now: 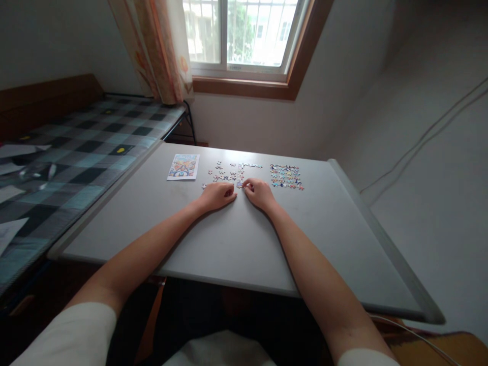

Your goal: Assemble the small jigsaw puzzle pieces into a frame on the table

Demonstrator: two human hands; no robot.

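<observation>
Both my hands rest on a grey table (236,244), side by side near its far middle. My left hand (218,195) lies curled, knuckles up, its fingers closed near small jigsaw pieces. My right hand (258,193) is curled too, and its fingertips pinch at a small puzzle piece (239,185) between the two hands. Loose puzzle pieces (229,174) are scattered just beyond my hands. A tidier group of pieces (285,176) lies to the right. A printed reference picture (183,166) lies flat to the left of the pieces.
A bed with a checked cover (76,152) and loose papers stands close on the left. A window (240,35) with a patterned curtain (152,51) is behind the table. A cable (419,140) runs along the wall on the right.
</observation>
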